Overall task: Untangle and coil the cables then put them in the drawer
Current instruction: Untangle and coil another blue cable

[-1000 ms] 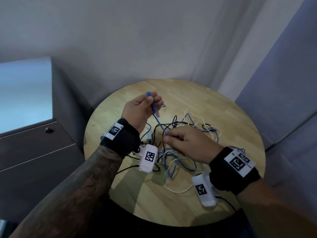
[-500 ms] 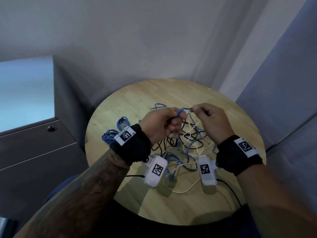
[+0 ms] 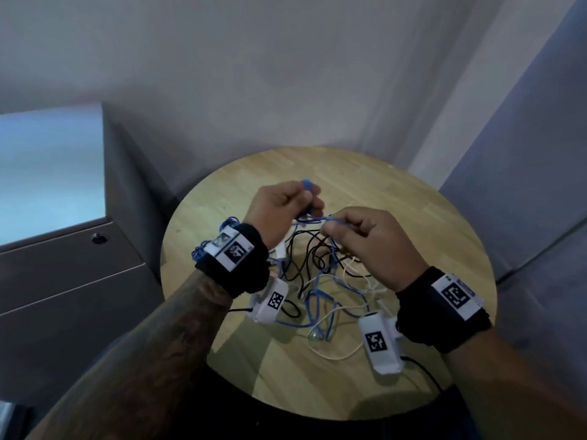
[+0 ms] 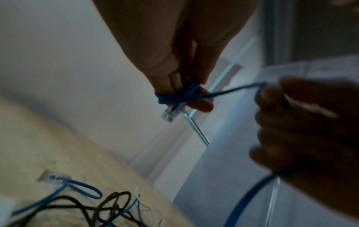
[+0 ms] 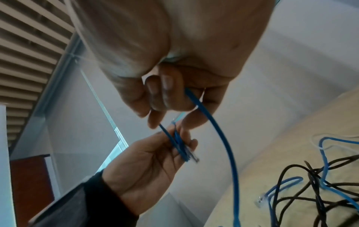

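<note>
Both hands are raised over a tangle of blue, black and white cables (image 3: 320, 281) on the round wooden table (image 3: 444, 249). My left hand (image 3: 286, 208) holds a small coil of blue cable (image 4: 174, 96) wound round its fingers, with a clear plug (image 4: 170, 114) sticking out below. My right hand (image 3: 359, 236) pinches the same blue cable (image 5: 209, 113) just beside the left hand; a short stretch (image 3: 313, 220) runs between them. The rest of the blue cable hangs from the right hand down to the tangle. A second blue coil (image 3: 203, 249) lies on the table behind my left wrist.
A grey drawer cabinet (image 3: 73, 281) with a round lock (image 3: 99, 238) stands left of the table, its drawers closed. Grey walls stand close behind the table. Bare wood shows at the table's far side and near front edge.
The hands came together above the tangle, then dropped slightly. The left hand has more blue cable wound round its fingers; the right hand has slid along the cable beside it.
</note>
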